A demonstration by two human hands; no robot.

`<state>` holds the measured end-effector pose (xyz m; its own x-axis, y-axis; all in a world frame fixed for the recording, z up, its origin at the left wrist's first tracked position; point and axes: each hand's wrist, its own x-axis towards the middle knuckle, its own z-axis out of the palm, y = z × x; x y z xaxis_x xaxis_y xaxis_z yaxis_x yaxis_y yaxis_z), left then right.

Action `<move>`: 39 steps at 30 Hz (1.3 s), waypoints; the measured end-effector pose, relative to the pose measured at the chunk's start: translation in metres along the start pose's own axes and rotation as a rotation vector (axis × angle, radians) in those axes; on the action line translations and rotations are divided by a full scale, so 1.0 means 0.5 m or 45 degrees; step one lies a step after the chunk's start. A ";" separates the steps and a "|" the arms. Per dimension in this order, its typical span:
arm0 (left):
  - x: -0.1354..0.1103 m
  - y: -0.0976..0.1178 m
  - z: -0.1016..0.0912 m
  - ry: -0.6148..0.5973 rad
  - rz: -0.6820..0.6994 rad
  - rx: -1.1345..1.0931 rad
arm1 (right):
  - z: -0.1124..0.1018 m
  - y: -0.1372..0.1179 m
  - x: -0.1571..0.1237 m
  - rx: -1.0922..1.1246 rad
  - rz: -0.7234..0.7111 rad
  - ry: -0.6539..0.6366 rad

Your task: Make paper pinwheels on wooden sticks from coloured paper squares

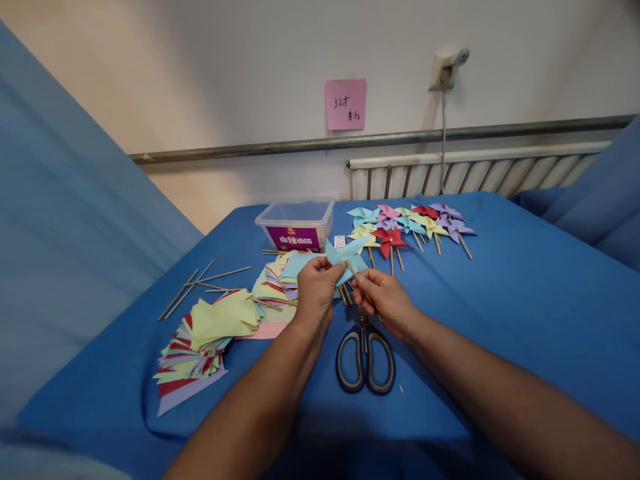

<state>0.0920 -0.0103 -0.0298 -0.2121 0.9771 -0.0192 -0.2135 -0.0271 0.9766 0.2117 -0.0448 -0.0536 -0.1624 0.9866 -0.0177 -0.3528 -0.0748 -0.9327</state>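
Observation:
Over the middle of the table, my left hand [320,287] is closed on a light-blue paper pinwheel [354,250], thumb near its centre. My right hand [383,297] pinches a thin wooden stick [351,267], whose upper end meets the pinwheel's middle. Whether the two are fastened together I cannot tell. Just below the hands lie scissors [365,360] with dark handles toward me; their blades are mostly hidden. Beyond the hands, finished-looking pinwheels on sticks lie in a group, a red pinwheel [390,239] nearest.
A clear plastic box [295,223] with a purple label stands at the back. Fanned stacks of coloured paper [200,340] and loose sticks [185,290] lie to the left on the blue tablecloth [500,320]. Behind the table are a radiator [475,173] and a wall pipe [280,148].

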 end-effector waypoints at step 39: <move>0.007 -0.015 0.000 0.001 0.088 -0.003 | 0.002 -0.042 -0.028 -1.957 -0.588 0.200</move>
<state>0.0928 -0.0064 -0.0371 -0.2274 0.9726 0.0480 -0.2009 -0.0951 0.9750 0.2205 -0.0570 -0.0336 -0.1843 0.8941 0.4081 0.8849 0.3316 -0.3270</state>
